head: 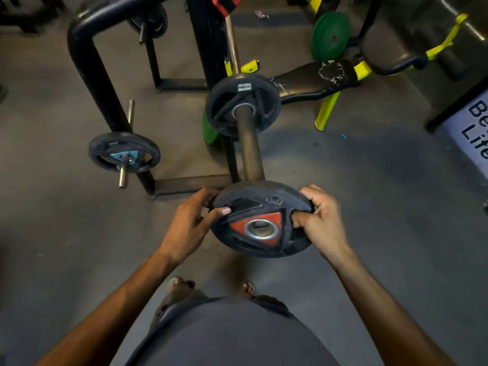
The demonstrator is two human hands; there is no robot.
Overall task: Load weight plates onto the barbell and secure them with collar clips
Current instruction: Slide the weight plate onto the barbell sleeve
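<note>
A small black weight plate (pixel 253 204) with a red triangle around its steel hole is held flat-on toward me at the tip of the barbell sleeve (pixel 249 151). My left hand (pixel 190 223) grips its left rim and my right hand (pixel 320 220) grips its right rim through a cut-out. The sleeve end shows inside the plate's hole. Farther up the sleeve sits another black plate (pixel 264 107) against the bar's collar. No collar clip is in view.
A black plate rack (pixel 105 83) stands to the left with a small plate (pixel 124 155) on a peg. A green plate (pixel 330 35) and a black bench with yellow legs (pixel 314 77) lie at the back right. Grey floor surrounds my feet (pixel 179 286).
</note>
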